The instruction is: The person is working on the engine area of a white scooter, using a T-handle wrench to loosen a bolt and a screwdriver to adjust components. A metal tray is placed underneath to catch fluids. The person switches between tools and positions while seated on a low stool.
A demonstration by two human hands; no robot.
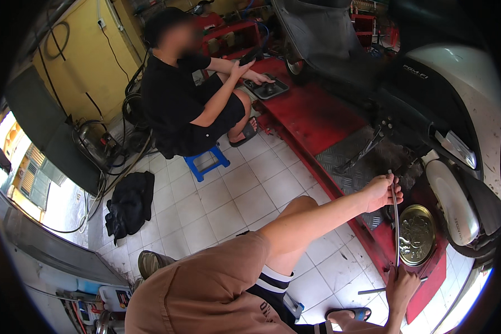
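A long T-handle wrench stretches between my two hands beside the scooter. My left hand has its fingers curled around the far end of the shaft, close to the scooter's underside. At the near end, my right hand is closed over the crossbar, whose ends stick out on both sides. Just right of the shaft, a round gold tray rests on the red lift platform with several small metal parts in it. Whether the wrench tip touches a fastener I cannot tell.
A person in black sits on a blue stool, hands over a dark tray on the platform. Black cloth lies on the tiled floor. Hoses and a compressor stand at the left wall.
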